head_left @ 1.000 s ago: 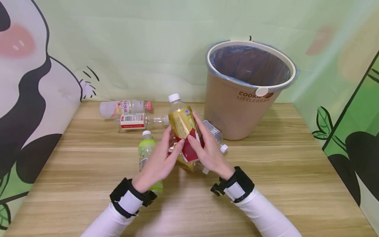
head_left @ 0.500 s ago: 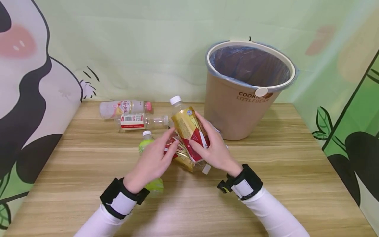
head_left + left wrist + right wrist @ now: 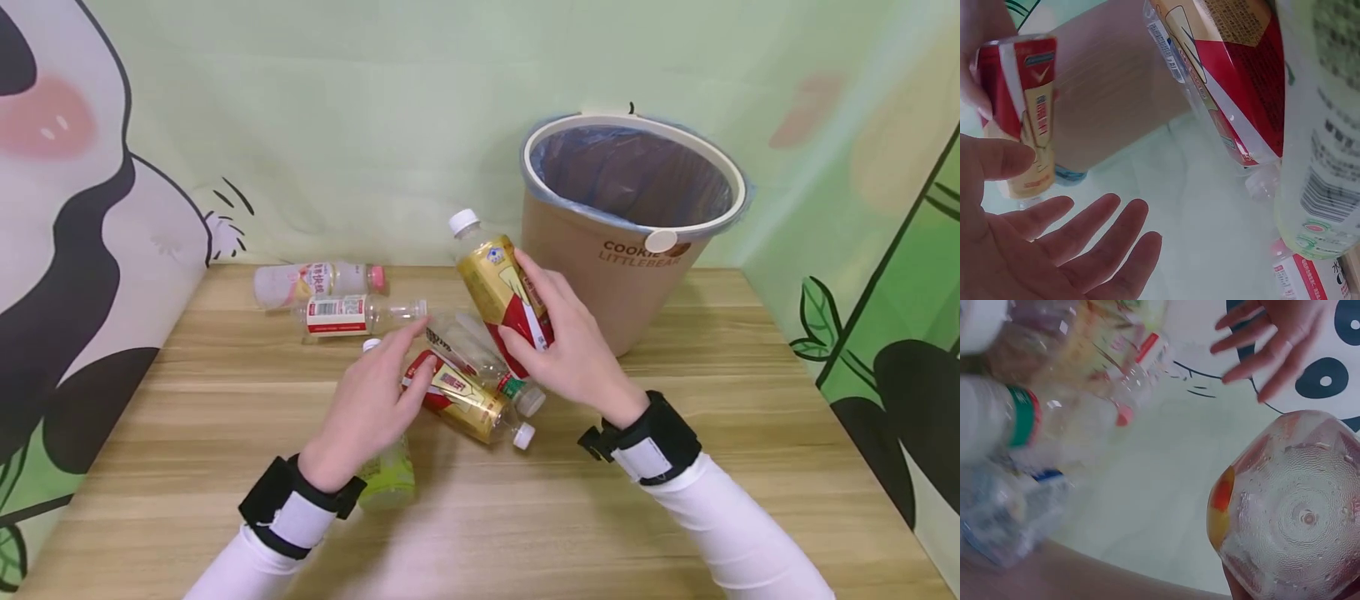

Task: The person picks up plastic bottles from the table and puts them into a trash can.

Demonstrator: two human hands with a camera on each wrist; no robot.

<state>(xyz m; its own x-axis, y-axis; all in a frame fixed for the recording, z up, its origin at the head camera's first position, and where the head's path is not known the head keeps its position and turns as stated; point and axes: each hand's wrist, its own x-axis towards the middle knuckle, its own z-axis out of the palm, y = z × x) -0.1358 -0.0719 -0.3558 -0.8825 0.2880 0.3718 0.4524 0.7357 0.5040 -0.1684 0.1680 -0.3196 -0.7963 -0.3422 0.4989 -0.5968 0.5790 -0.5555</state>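
My right hand (image 3: 581, 354) grips a gold-and-red plastic bottle (image 3: 491, 283) with a white cap, held tilted above the table in front of the bin. Its ridged clear base (image 3: 1307, 515) fills the lower right of the right wrist view. My left hand (image 3: 367, 404) holds nothing; its fingers (image 3: 1094, 234) are spread and relaxed in the left wrist view. Beneath that hand lies a green-labelled bottle (image 3: 388, 479), partly hidden. Between the hands, a second gold-and-red bottle (image 3: 461, 400) lies beside a clear bottle (image 3: 468, 346) with a green ring below its cap.
A beige bin (image 3: 577, 258) with a blue liner stands at the back right. At the back left lie a pink-capped bottle (image 3: 315, 283) and a clear bottle (image 3: 337, 315) with a white-and-red label. A clear item with a label (image 3: 1016, 506) is blurred in the right wrist view.
My left hand has let go of the gold-and-red bottle and drawn back to the left. My right hand has carried that bottle up and right, uncovering the bottles beneath.
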